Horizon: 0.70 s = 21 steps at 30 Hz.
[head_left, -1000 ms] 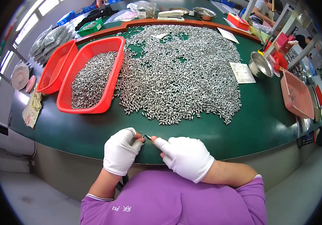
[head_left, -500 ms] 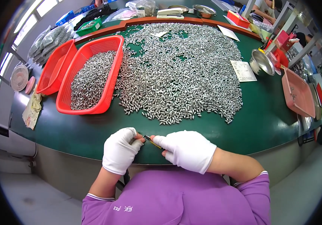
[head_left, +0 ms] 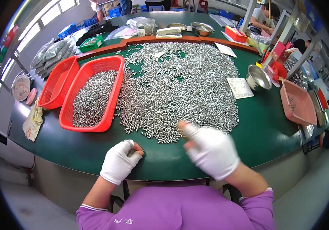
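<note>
My left hand (head_left: pixel 119 160), in a white glove with bare fingertips, hovers near the table's front edge. Its thumb and fingers are pinched together; whatever sits between them is too small to make out. My right hand (head_left: pixel 215 151), gloved the same way, reaches over the near edge of a wide spread of small silvery metal pieces (head_left: pixel 179 92). Motion smears its fingers, so I cannot tell whether they hold anything. Left of the spread, a red plastic basket (head_left: pixel 119 82) contains a heap of similar silvery pieces.
A second red basket (head_left: pixel 59 90) stands farther left, beside a cloth (head_left: pixel 32 124). On the right are a paper sheet (head_left: pixel 240 88), a metal bowl (head_left: pixel 259 78) and a pink tray (head_left: pixel 298 113). A wooden strip (head_left: pixel 141 38) borders the back. Another person (head_left: pixel 259 23) sits at the far right.
My right hand has moved away from the left, forward and right to the pieces; the thin black-and-yellow tool it held no longer shows. The left stays pinched. The whole view has shifted slightly.
</note>
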Available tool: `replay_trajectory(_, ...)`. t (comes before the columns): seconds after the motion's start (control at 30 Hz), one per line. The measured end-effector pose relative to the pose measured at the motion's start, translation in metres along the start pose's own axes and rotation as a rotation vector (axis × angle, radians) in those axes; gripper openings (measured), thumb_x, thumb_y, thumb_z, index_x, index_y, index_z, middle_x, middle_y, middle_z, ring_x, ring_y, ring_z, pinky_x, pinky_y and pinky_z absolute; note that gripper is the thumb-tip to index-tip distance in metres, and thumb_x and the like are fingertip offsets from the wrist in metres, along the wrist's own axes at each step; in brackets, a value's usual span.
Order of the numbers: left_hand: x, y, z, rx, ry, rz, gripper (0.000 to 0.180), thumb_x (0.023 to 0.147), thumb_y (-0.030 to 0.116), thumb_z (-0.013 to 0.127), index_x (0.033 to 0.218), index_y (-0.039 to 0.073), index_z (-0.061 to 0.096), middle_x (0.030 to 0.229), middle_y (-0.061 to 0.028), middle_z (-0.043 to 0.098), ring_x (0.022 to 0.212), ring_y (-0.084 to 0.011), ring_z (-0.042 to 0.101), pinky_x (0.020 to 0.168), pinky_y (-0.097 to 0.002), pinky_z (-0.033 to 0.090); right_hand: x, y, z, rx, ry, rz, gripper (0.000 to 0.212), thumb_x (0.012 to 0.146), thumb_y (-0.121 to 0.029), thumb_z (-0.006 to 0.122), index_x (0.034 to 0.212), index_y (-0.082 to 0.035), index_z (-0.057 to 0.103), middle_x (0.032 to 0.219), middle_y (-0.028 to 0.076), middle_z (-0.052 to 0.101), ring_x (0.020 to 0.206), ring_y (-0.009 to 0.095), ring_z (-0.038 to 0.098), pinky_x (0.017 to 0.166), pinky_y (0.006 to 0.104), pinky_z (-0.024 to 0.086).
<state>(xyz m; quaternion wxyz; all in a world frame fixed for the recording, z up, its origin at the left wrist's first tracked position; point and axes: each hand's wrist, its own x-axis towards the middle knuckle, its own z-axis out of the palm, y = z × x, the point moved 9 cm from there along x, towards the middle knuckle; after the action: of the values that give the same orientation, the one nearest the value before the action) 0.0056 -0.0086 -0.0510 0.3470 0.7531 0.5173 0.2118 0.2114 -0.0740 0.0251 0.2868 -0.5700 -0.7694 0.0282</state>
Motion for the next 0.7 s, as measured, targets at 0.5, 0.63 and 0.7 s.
replay_trajectory(0.5, 0.091, 0.026, 0.040, -1.463, -0.415, -0.103, 0.009, 0.093, 0.014, 0.061, 0.093, 0.010, 0.053, 0.088, -0.0026, 0.060, 0.055, -0.0045, 0.036, 0.049, -0.0195, 0.030, 0.030, 0.066, -0.010, -0.142, -0.027, 0.000, 0.028, 0.078, -0.017, 0.069, 0.105, -0.011, 0.067, 0.096, 0.010, 0.065, 0.091, 0.030, 0.061, 0.081, 0.0406, 0.050)
replay_trajectory(0.63, 0.086, 0.019, 0.041, -1.256, -0.328, -0.169, 0.013, 0.090, 0.009, 0.061, 0.095, 0.007, 0.049, 0.084, -0.0033, 0.057, 0.055, -0.0045, 0.036, 0.049, -0.0199, 0.030, 0.054, 0.023, 0.067, -0.079, -0.365, -0.114, 0.026, 0.079, -0.026, 0.068, 0.101, -0.011, 0.065, 0.090, 0.010, 0.062, 0.087, 0.031, 0.062, 0.075, 0.0423, 0.051)
replay_trajectory(0.7, 0.085, 0.021, 0.039, -1.165, -0.306, -0.121, 0.015, 0.089, 0.009, 0.062, 0.097, 0.007, 0.049, 0.081, -0.0005, 0.054, 0.057, -0.0043, 0.037, 0.050, -0.0197, 0.030, 0.065, 0.019, 0.085, -0.050, -0.362, -0.134, 0.022, 0.079, -0.025, 0.068, 0.096, -0.011, 0.063, 0.088, 0.011, 0.062, 0.084, 0.032, 0.062, 0.073, 0.0433, 0.050)
